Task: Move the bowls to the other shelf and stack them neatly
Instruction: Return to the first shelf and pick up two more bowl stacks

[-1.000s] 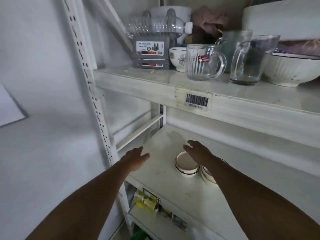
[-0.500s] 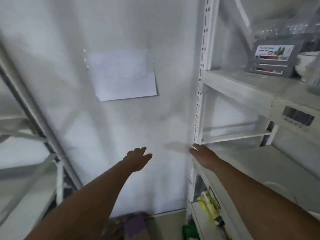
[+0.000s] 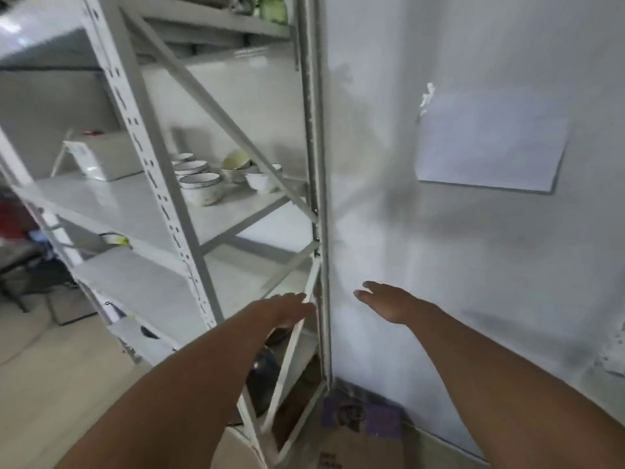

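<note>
Several white bowls stand on the middle board of a white metal shelf unit (image 3: 111, 201) at the left: a dark-rimmed stack (image 3: 201, 187), a smaller white bowl (image 3: 260, 181), and a yellowish bowl (image 3: 236, 160) tilted on others behind. My left hand (image 3: 287, 308) is stretched out flat and empty in front of the unit's lower right corner, well below the bowls. My right hand (image 3: 392, 301) is also flat and empty, held out before the white wall. Both hands are far from any bowl.
A vertical shelf post (image 3: 314, 164) and diagonal braces (image 3: 216, 106) stand between me and the bowls. A white box (image 3: 101, 157) lies on the same board. A sheet of paper (image 3: 487, 147) hangs on the wall. Dark cookware (image 3: 263, 370) sits low; a cardboard bag (image 3: 358, 431) lies on the floor.
My view has swung left, away from the shelf with two bowls and glassware, past the papered wall to another shelf unit holding bowls. Both hands stay outstretched and empty.
</note>
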`<state>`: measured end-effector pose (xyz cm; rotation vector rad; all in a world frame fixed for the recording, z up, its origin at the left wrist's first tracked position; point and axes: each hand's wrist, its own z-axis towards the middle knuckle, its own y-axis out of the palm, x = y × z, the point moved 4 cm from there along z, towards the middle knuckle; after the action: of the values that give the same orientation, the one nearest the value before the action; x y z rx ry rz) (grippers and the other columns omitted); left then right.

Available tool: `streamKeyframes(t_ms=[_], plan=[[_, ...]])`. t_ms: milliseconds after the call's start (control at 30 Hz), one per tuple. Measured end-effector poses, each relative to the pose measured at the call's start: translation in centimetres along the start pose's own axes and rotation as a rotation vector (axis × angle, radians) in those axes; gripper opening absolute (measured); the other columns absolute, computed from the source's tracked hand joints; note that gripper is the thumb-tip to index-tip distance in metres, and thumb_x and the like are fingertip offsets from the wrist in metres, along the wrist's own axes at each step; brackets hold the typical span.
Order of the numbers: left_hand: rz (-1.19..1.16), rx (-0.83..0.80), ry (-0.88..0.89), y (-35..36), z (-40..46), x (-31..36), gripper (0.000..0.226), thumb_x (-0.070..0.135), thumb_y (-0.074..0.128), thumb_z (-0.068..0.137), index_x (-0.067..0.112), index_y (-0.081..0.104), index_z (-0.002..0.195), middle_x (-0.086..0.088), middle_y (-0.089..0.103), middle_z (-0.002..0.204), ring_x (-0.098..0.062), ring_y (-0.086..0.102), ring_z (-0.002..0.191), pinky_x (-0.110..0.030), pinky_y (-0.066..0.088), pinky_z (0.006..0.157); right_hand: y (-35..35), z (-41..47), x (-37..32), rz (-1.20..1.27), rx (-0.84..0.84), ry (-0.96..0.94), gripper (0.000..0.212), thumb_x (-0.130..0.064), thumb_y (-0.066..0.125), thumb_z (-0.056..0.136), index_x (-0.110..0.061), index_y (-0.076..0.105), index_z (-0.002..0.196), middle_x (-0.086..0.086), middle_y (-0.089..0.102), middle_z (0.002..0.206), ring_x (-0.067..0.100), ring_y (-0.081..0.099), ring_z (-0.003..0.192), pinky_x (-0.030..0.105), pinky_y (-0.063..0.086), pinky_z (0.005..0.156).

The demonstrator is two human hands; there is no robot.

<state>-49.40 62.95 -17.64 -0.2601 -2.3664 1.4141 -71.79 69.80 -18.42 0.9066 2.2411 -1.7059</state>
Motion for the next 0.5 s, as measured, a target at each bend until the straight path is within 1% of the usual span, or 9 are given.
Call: streamKeyframes(t_ms=[67,100,200,267,333,367,500], plan=[[-0.006,-0.014,-0.036,-0.2,-1.4,-3.0,0.066,0.053,0.027,0.1,0.017,0.016,0.154,-0.008,0.012,0.163,-0.027,0.017,0.148,-0.046,0.015,0.12,1.7,0.9,-4.0,-0.054,-0.032,-0.072,0.078,-0.073,0.027,0.09,-0.033,0.022,0.157,0.0,0.023,0.165,0.026,0.026,0.15,0.045,0.021,0.121],[-0.023,0.01,-0.059,-0.3,-1.8,-4.5,0.066,0.051,0.028,0.101,0.015,0.015,0.154,-0.009,0.012,0.163,-0.028,0.018,0.148,-0.045,0.015,0.12,2.7,1.3,-5.8,-0.062,-0.047,-0.104,0.079,-0.073,0.027,0.089,-0.032,0.022,0.157,0.0,0.024,0.164,0.027,0.026,0.149,0.046,0.022,0.12],[-0.091,0.014,-0.143,-0.3,-4.1,-8.7,0.066,0.049,0.03,0.101,0.016,0.011,0.155,-0.011,0.006,0.163,-0.03,0.013,0.149,-0.046,0.013,0.12,5.3,2.2,-10.5,-0.08,-0.095,-0.189,0.079,-0.072,0.029,0.089,-0.031,0.024,0.156,0.002,0.025,0.164,0.028,0.028,0.149,0.048,0.024,0.12],[-0.143,0.01,-0.201,-0.3,-5.9,-11.3,0.066,0.049,0.03,0.101,0.016,0.011,0.155,-0.01,0.004,0.163,-0.029,0.01,0.149,-0.047,0.01,0.12,6.8,2.2,-13.3,-0.106,-0.131,-0.246,0.078,-0.072,0.028,0.091,-0.032,0.021,0.157,0.001,0.022,0.165,0.028,0.024,0.15,0.048,0.023,0.12],[-0.148,0.016,-0.26,-0.2,-7.8,-14.2,0.064,0.05,0.028,0.102,0.021,0.01,0.155,-0.005,0.004,0.163,-0.029,0.009,0.15,-0.048,0.008,0.12,8.3,1.8,-15.9,-0.138,-0.167,-0.299,0.074,-0.07,0.029,0.093,-0.033,0.021,0.157,0.001,0.021,0.165,0.028,0.024,0.15,0.048,0.022,0.12],[-0.166,0.037,-0.291,-0.1,-8.9,-15.7,0.063,0.05,0.028,0.101,0.021,0.011,0.155,-0.003,0.006,0.162,-0.03,0.009,0.149,-0.048,0.008,0.121,9.1,1.7,-17.2,-0.151,-0.181,-0.326,0.072,-0.068,0.029,0.094,-0.034,0.022,0.157,0.001,0.021,0.165,0.028,0.024,0.15,0.049,0.022,0.12],[-0.202,0.135,-0.484,0.7,-14.3,-22.3,0.067,0.055,0.028,0.1,0.022,0.009,0.155,-0.008,0.004,0.164,-0.031,0.011,0.149,-0.046,0.01,0.12,13.2,1.3,-22.9,-0.177,-0.26,-0.443,0.072,-0.069,0.03,0.092,-0.035,0.026,0.155,0.0,0.024,0.164,0.029,0.027,0.149,0.05,0.025,0.118]])
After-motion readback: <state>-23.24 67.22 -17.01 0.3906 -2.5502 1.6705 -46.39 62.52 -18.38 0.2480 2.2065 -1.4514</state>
